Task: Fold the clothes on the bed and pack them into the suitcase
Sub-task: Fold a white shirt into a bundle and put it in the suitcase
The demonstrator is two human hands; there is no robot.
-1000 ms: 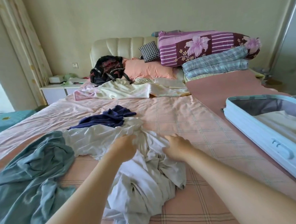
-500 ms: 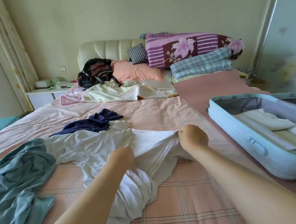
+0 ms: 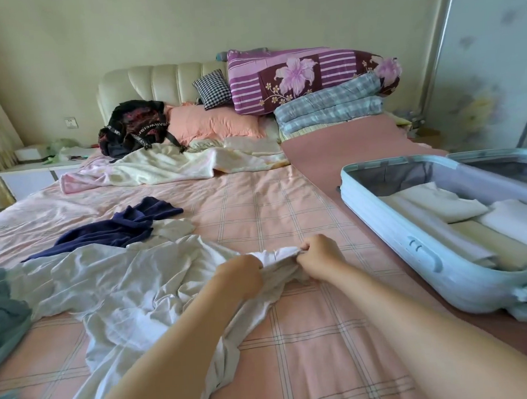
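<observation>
I saw the left hand (image 3: pixel 241 275) and right hand (image 3: pixel 318 259) pinching the white garment (image 3: pixel 123 283) by its edge, left of the suitcase (image 3: pixel 389 238); a navy garment (image 3: pixel 120 226) lay farther left.

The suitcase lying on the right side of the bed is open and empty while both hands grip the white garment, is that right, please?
Not quite. The suitcase is open but not empty: the head view shows folded pale clothes lying inside it. The rest holds: the left hand and the right hand both grip the white garment.
</observation>
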